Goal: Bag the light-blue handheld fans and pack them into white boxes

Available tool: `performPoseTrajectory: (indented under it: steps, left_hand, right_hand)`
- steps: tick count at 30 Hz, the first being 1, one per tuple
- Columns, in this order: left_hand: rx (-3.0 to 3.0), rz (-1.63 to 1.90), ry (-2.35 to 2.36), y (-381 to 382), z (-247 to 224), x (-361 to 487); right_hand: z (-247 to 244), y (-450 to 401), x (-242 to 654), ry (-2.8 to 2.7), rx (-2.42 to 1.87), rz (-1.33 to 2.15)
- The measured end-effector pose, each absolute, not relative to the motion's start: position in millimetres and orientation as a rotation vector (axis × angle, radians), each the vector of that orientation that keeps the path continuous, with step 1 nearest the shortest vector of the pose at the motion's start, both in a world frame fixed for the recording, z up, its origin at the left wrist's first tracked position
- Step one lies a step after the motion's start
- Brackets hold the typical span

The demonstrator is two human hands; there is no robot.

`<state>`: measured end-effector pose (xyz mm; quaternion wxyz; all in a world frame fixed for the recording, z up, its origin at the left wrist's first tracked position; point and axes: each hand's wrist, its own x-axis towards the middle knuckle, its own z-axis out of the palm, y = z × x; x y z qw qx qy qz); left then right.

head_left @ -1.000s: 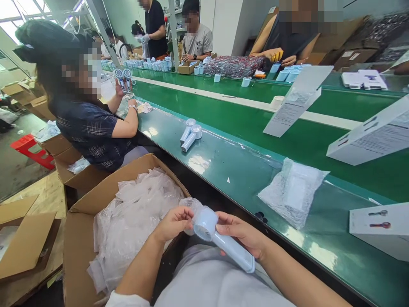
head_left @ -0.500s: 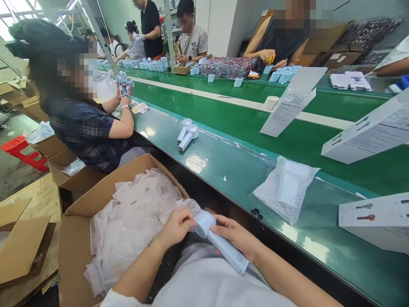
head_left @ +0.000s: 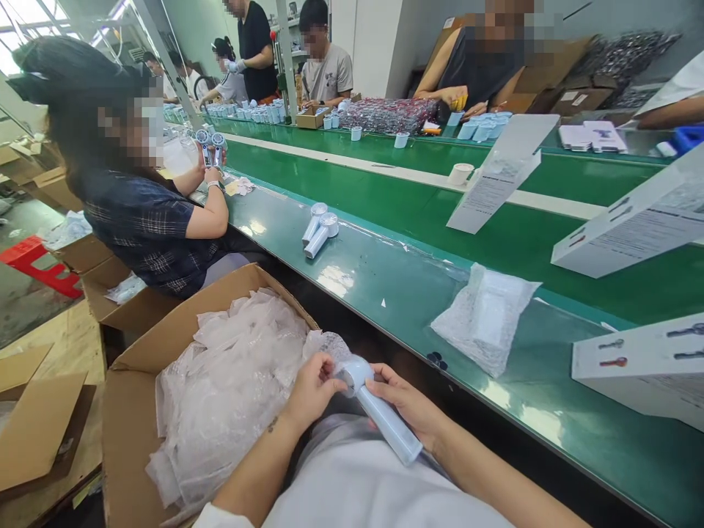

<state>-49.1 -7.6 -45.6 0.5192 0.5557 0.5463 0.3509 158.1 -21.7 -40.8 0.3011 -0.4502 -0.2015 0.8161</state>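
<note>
A light blue handheld fan (head_left: pixel 389 424) lies slantwise above my lap, its round head up and to the left. My right hand (head_left: pixel 410 403) is closed round it just below the head. With thumb and fingers pinched, my left hand (head_left: pixel 313 389) grips a clear bubble wrap bag (head_left: pixel 334 345) against the fan's head. Part of the bag sticks up above my left fingers. The fingertips of my right hand are partly hidden behind the fan.
Left of my hands stands a cardboard box (head_left: pixel 129 411) full of bubble wrap bags (head_left: pixel 231 389). On the green bench (head_left: pixel 385 323) lie two blue fans (head_left: pixel 322 231) and a bagged item (head_left: pixel 489 315). White product boxes (head_left: pixel 632 227) stand to the right. A co-worker (head_left: pixel 148 220) sits at left holding fans.
My left hand has shifted slightly on the bag, and more of the bubble wrap now stands up above the fan's head. My right hand keeps its hold. The view has turned slightly.
</note>
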Motion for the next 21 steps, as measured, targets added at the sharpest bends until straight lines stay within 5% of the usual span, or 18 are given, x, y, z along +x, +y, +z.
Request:
performPoseTrajectory:
  steps: [4,12,17,21]
  left_hand:
    - [1.301,0.844,1.201,-7,-57,-54]
    - [2.398,1.351,1.2,-11,-38,-34]
    - [2.633,1.262,0.923,-18,-31,-41]
    - [2.634,1.121,1.132,-31,-43,-47]
  right_hand:
    - [-42,-24,159,-0.506,-1.22,2.185]
    - [-36,-30,148,-0.354,-1.284,2.25]
    - [-27,-40,156,-0.333,-1.289,2.217]
    - [-30,-45,162,-0.365,-1.367,2.087]
